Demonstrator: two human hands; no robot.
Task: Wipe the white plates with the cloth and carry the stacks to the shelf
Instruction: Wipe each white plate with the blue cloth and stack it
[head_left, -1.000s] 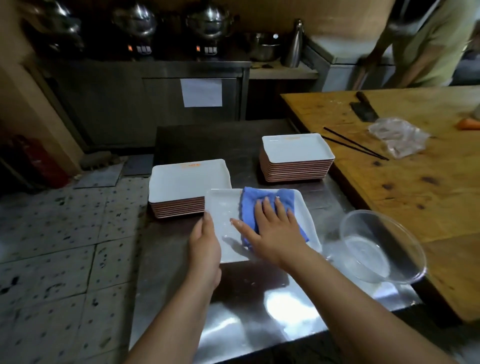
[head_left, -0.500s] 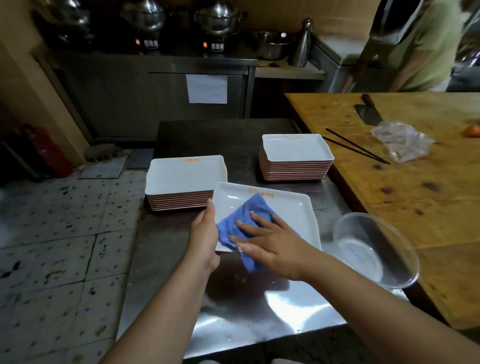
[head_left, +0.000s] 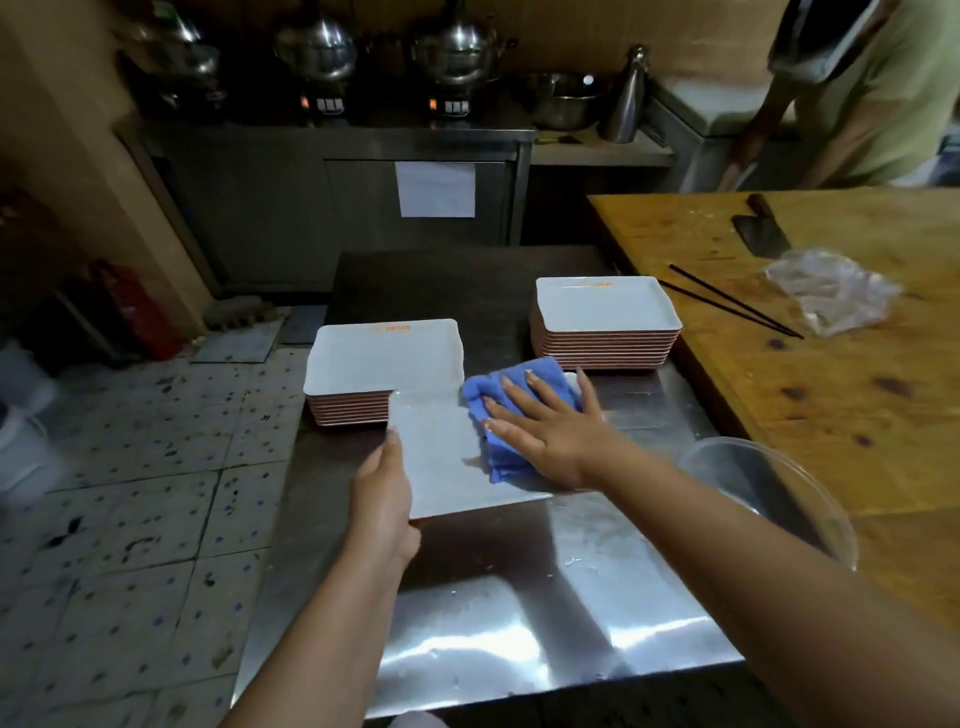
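Plate (head_left: 441, 457): lying flat on the steel table (head_left: 519, 597), between both stacks, long axis running away from you.
Left hand (head_left: 384, 493): you're bracing its near-left edge, fingers straight.
Right hand (head_left: 550, 431): you're pressing the blue cloth (head_left: 514, 400) flat, far-right corner; nearer the unwiped part.

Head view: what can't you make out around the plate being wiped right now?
- Plate: right part hidden under the blue cloth and the right hand.
- Left hand: fingers at the plate's left edge, grip unclear.
- Orange print on the left stack: too small.
- Clear bowl: partly behind the right forearm.
- Shelf: not in view.
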